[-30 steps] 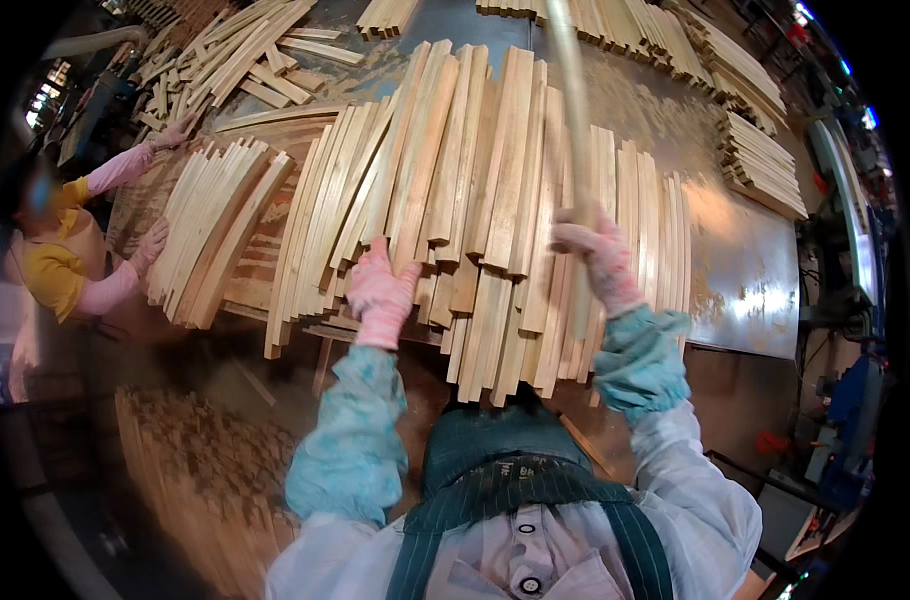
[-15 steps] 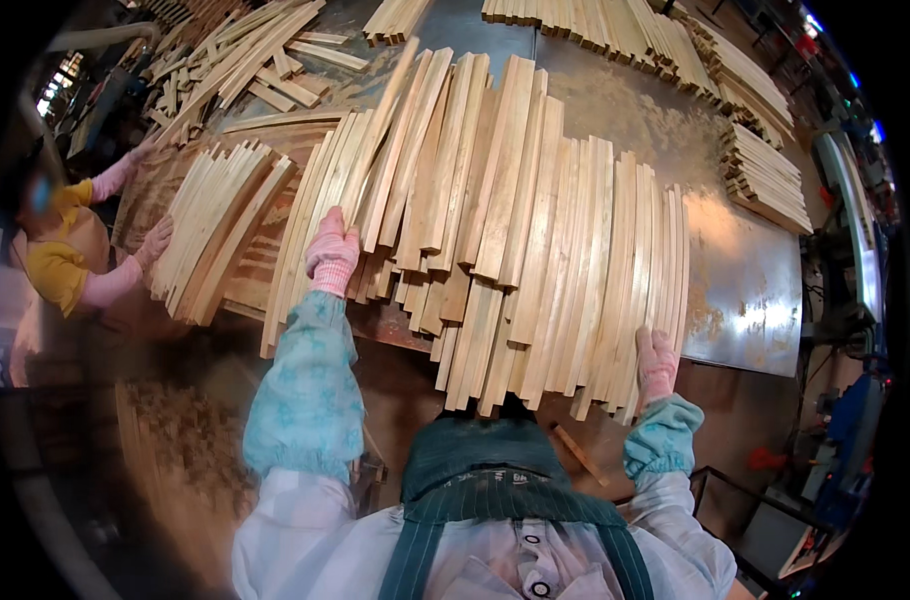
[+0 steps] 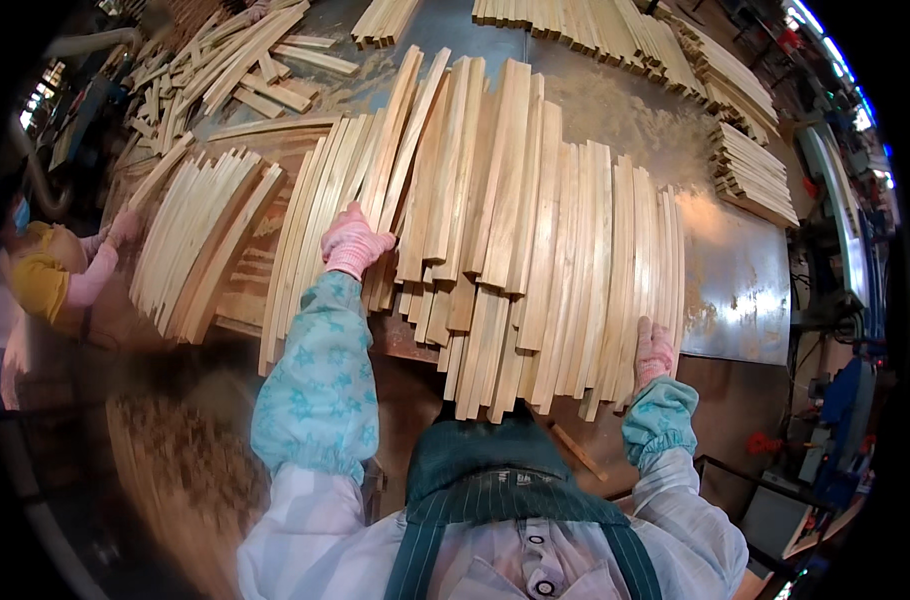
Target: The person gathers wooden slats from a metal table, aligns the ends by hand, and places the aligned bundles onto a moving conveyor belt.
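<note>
Long, pale wooden strips [image 3: 550, 270] lie side by side and partly stacked on the table, their near ends uneven. My left hand [image 3: 357, 242], in a pink knit glove, is closed around the near end of a wooden strip [image 3: 397, 130] left of the middle. The thumb points right; the fingers' undersides are hidden. At the right end of the row, my right hand [image 3: 655, 348], also gloved in pink, rests against the outer strips near their near ends. Its fingers lie stretched along the wood. More strips [image 3: 315, 210] lie flat to the left of my left hand.
On the left a co-worker [image 3: 60, 265] in pink sleeves reaches toward a separate row of strips [image 3: 195, 240]. Loose strips [image 3: 265, 60] are heaped at the far left. Stacks [image 3: 755, 175] stand at the right on the sawdust-covered metal table [image 3: 735, 290].
My left hand has shifted slightly right, and the strip that stood out blurred at its far end now lies among the others. The co-worker's hand has left the near row of strips.
</note>
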`<state>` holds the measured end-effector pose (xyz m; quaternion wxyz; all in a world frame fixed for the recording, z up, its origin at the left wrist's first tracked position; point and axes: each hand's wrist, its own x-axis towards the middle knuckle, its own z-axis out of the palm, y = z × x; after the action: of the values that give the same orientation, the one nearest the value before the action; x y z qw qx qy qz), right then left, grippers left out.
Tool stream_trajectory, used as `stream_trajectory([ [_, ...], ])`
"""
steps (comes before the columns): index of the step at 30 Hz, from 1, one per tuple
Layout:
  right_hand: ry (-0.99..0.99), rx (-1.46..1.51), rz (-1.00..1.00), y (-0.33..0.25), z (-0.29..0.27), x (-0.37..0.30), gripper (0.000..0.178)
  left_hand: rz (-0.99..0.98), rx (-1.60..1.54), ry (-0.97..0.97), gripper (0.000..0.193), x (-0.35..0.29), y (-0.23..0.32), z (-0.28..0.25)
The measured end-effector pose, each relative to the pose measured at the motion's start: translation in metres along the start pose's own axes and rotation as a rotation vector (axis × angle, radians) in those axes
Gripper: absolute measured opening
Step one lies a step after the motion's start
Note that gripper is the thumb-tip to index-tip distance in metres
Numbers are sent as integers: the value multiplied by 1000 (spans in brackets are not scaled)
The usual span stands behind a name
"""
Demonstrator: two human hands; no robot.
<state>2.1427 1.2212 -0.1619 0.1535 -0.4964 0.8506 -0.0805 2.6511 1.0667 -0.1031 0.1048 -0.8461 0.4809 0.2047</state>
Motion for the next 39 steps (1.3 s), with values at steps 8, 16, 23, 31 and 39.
stream_trajectory([
  [8,-67,-17,1,-10,-17,-2,52,26,-112,171,82,-1,28,-3],
  [16,-202,919,-232,-87,-30,-27,70,386,-1490,-537,54,-114,-16,-5],
  [23,-935,1851,-170,-161,-50,-33,52,660,-1637,-1103,70,-254,87,102],
  [31,-55,162,-15,25,-95,45,100,667,-1047,-419,49,-208,82,96],
  [39,-99,-42,60,-15,-44,19,85,134,-391,208,68,-81,46,45],
])
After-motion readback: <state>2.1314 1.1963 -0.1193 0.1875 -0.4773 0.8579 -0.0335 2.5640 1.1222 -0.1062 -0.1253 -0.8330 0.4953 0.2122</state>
